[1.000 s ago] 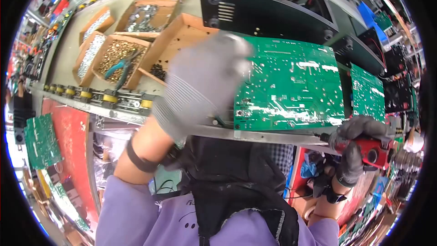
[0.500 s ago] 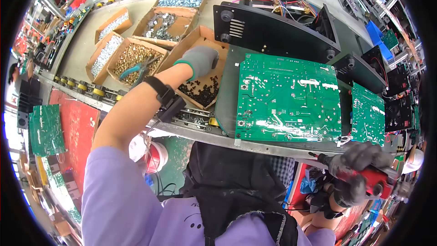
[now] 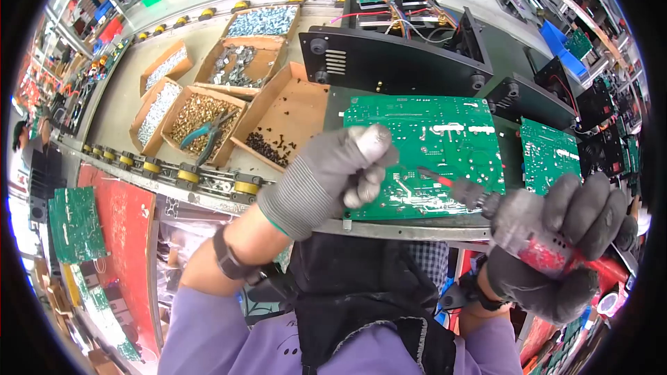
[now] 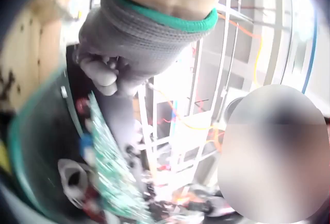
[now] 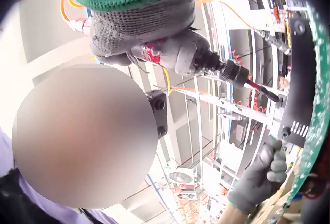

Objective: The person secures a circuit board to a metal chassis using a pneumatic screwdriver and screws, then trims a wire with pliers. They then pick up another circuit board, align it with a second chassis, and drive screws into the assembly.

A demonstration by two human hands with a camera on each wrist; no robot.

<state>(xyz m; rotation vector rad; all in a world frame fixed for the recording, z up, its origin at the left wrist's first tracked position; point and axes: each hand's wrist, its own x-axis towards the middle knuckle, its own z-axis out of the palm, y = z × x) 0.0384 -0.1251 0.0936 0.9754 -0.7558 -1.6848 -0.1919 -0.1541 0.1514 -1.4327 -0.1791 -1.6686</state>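
Observation:
My gloved left hand (image 3: 333, 173) is over the near left corner of a green circuit board (image 3: 445, 156). Its fingers curl in against the thumb, closed on small black screws that the glove mostly hides. A red and grey power screwdriver (image 3: 538, 250) is gripped in my gloved right hand (image 3: 583, 219). Its thin bit (image 3: 434, 176) points left over the board, close to the left hand. In the right wrist view the screwdriver's chuck (image 5: 233, 73) and dark bit tip show beyond the glove. Black screws (image 3: 267, 147) lie in a cardboard box (image 3: 306, 107) left of the board.
Boxes of brass-coloured parts (image 3: 191, 121), metal clips (image 3: 236, 66) and other small parts stand further left; pliers (image 3: 201, 135) lie on the brass ones. A black metal panel (image 3: 396, 62) rises behind the board. A second green board (image 3: 549, 156) lies right, and a roller rail (image 3: 187, 175) runs along the left.
My left hand went into the black-screw box, then came back right to the board with fingers curled. My right hand has raised the screwdriver, bringing its bit over the board.

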